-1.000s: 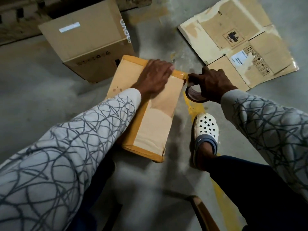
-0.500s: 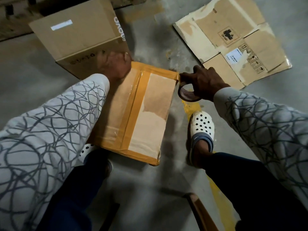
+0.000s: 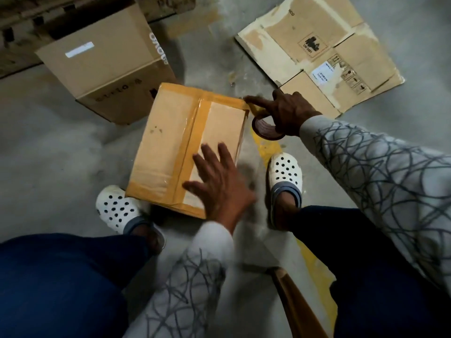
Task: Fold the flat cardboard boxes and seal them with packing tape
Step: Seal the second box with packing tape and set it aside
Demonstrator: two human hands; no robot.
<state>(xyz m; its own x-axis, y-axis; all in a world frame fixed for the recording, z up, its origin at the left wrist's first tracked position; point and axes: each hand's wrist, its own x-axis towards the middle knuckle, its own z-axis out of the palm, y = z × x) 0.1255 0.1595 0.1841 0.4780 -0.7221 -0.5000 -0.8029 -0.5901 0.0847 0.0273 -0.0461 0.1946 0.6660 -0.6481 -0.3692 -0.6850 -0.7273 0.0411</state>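
Across the grey concrete floor (image 3: 61, 147) I saw a flattened carton (image 3: 317, 28) far right, a brown box (image 3: 102, 67) far left, and the taped box (image 3: 168, 142) at centre. My left hand (image 3: 219, 184) was spread open over its near edge. My right hand (image 3: 288, 115) gripped the tape roll (image 3: 264, 129) just beside its far corner.

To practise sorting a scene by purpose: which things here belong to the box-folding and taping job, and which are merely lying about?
Belongs to the job:
taped box, pressed by the left hand
tape roll, held in the right hand
flat cardboard, not yet folded
assembled box

Lying about:
pallet
yellow floor line
wooden piece
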